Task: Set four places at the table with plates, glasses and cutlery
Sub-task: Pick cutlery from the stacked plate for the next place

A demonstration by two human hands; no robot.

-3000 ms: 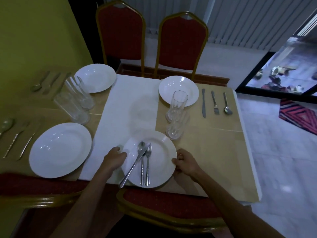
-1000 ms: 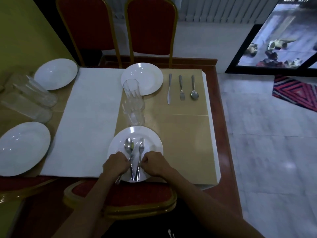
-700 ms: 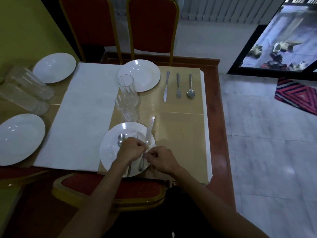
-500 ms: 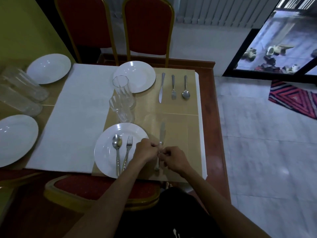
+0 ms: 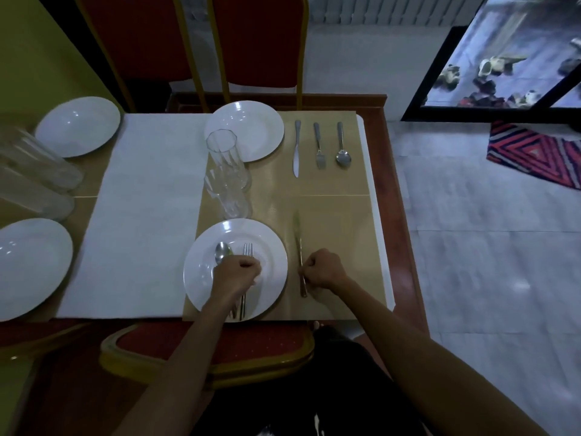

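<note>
Steel knife [image 5: 299, 253] under our closed right hand [image 5: 323, 268] points toward the table's far edge; our curled left hand [image 5: 237, 274] covers fork [image 5: 247, 256] and spoon [image 5: 222, 253].

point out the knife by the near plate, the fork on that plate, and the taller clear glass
silver table knife [image 5: 297, 234]: head view, on its blade
silver fork [image 5: 248, 249]: head view, on its tines
tall clear drinking glass [image 5: 227, 162]: head view, mid-wall
</note>
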